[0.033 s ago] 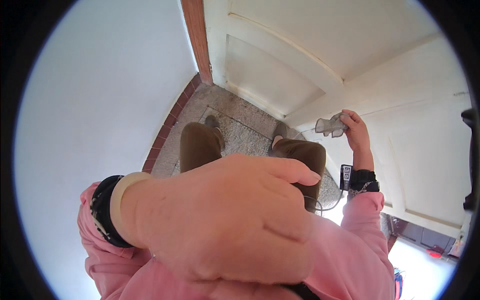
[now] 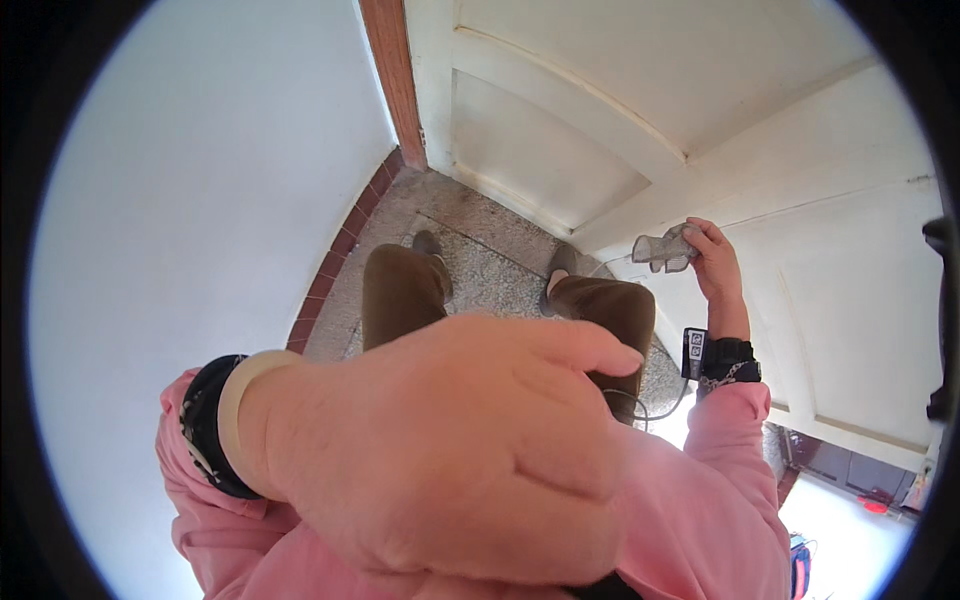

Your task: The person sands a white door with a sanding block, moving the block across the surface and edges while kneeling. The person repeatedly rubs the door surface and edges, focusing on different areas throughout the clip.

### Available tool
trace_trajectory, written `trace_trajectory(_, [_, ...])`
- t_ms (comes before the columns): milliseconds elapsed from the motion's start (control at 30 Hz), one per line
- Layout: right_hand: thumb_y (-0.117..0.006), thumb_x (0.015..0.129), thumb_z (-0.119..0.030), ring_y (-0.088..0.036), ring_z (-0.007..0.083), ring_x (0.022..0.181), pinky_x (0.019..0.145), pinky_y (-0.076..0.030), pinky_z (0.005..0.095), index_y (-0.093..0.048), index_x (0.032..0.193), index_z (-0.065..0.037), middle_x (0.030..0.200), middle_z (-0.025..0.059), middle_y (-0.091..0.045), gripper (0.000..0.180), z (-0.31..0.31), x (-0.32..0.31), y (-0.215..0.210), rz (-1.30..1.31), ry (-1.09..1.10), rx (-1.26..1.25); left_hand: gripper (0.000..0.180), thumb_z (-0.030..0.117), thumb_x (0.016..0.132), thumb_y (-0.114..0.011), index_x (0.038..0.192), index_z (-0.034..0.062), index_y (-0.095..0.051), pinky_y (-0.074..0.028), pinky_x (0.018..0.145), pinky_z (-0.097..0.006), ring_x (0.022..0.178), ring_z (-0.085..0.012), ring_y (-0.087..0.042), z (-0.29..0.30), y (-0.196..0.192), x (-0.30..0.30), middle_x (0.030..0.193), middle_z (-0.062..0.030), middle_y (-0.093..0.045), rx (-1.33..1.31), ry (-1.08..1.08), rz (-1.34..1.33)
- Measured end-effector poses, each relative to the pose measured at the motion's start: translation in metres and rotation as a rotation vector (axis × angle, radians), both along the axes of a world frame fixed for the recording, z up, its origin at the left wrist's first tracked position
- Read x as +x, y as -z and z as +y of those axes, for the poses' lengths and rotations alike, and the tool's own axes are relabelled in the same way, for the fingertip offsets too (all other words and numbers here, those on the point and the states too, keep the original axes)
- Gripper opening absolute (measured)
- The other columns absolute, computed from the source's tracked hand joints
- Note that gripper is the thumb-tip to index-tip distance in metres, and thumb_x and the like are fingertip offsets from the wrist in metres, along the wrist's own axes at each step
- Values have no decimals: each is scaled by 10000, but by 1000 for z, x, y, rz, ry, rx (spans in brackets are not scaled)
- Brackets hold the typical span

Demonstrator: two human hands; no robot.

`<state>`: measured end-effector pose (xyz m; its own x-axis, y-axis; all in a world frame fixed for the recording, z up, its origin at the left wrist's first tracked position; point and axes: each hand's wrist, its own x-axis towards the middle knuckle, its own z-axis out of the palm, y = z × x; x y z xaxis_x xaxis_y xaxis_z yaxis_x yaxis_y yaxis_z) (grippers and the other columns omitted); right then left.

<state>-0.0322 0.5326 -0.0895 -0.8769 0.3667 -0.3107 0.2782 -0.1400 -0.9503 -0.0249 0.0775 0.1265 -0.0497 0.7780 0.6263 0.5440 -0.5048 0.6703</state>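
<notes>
My left hand [image 2: 450, 450] fills the foreground, very close, back of the hand uppermost. Its fingers curl under and out of sight, so whatever they may hold is hidden. The thumb points right. Farther off on the right, my right hand [image 2: 712, 262] pinches a crumpled grey cloth [image 2: 664, 248] between thumb and fingers. The cloth sticks out to the left, in front of a cream panelled door [image 2: 780, 225]; whether it touches the door I cannot tell.
A white wall [image 2: 200, 200] with a dark red tiled skirting [image 2: 330, 265] runs along the left. A brown wooden post [image 2: 395, 80] stands beside the door. My brown-trousered legs rest over the speckled floor [image 2: 487, 275]. A thin cable [image 2: 665, 412] hangs from a small black device [image 2: 694, 352] at my right wrist.
</notes>
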Motion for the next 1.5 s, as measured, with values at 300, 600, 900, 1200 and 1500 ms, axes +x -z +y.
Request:
trace_trajectory(300, [-737, 910, -88, -646, 165, 991, 858, -512, 317, -665, 1194, -21, 1070, 58, -691, 300, -37, -19, 23, 61, -49, -125, 113, 189, 885, -690, 838, 88, -673, -489, 850, -508, 751, -296, -634, 2, -11, 31, 806, -54, -665, 69, -71, 44])
trace_trajectory(600, [-742, 911, -106, -656, 158, 979, 861, -519, 317, -671, 1179, -32, 1055, 51, -702, 287, -80, -31, 19, 0, -151, -169, 122, 201, 888, -697, 851, 87, -675, -494, 869, -536, 765, -281, -647, -1, -17, 24, 835, -43, -677, 26, -61, 69])
trace_trajectory(900, [-710, 945, -131, -649, 162, 987, 871, -513, 332, -666, 1185, -35, 1064, 50, -701, 262, -87, -22, 14, 16, -178, -191, 132, 213, 890, -703, 864, 86, -677, -500, 887, -564, 780, -267, -659, 0, -1, 3, 863, -32, -689, -124, -130, 142])
trace_trajectory(1200, [-681, 969, -150, -641, 184, 1054, 931, -517, 345, -657, 1209, -20, 1122, 64, -693, 274, -121, -31, -12, 95, -196, -403, 602, 436, 972, -669, 1350, -12, -535, -550, 863, -377, 996, -256, -681, 80, 164, -90, 1276, -172, -631, -786, -663, -505])
trace_trajectory(1500, [-713, 953, -157, -653, 145, 941, 848, -523, 279, -693, 1211, -50, 1045, 25, -695, 279, -164, -32, -48, 233, -355, 214, 355, 170, 971, -602, 1176, -120, -607, -619, 654, -327, 799, -248, -758, 104, 181, -99, 1054, -201, -712, -612, -600, -1077])
